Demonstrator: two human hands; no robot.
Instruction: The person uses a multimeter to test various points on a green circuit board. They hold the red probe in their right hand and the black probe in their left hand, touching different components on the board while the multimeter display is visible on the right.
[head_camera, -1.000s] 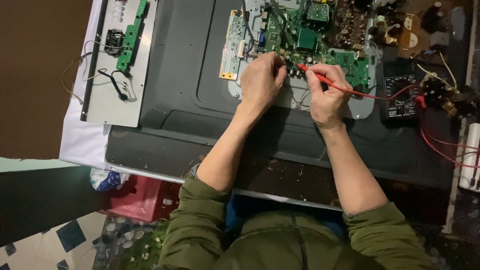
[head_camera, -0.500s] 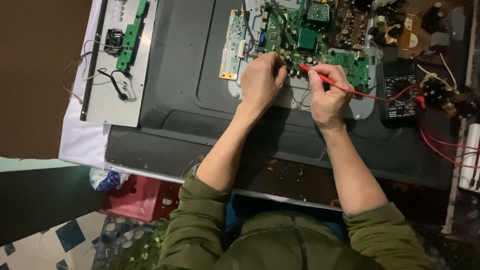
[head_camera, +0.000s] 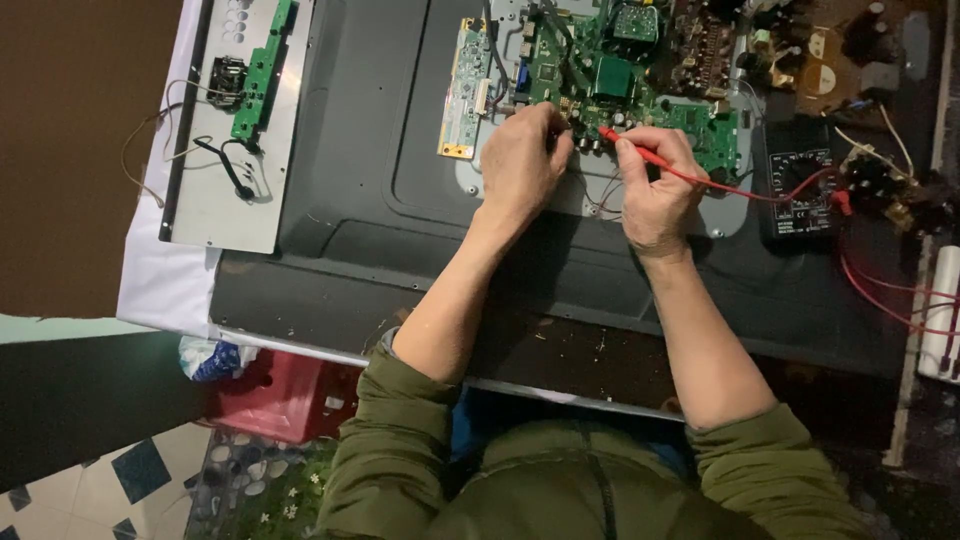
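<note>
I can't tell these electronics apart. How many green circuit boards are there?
3. A large board under both hands, a pale narrow board to its left, and a slim strip on the grey panel far left. More may be hidden.

Red probe (head_camera: 655, 160), green circuit board (head_camera: 640, 100)

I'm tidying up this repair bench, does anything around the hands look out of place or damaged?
Nothing looks broken. The right hand holds a red probe to the green circuit board, the left hand beside it. Loose wires trail off the grey panel at left.
</note>
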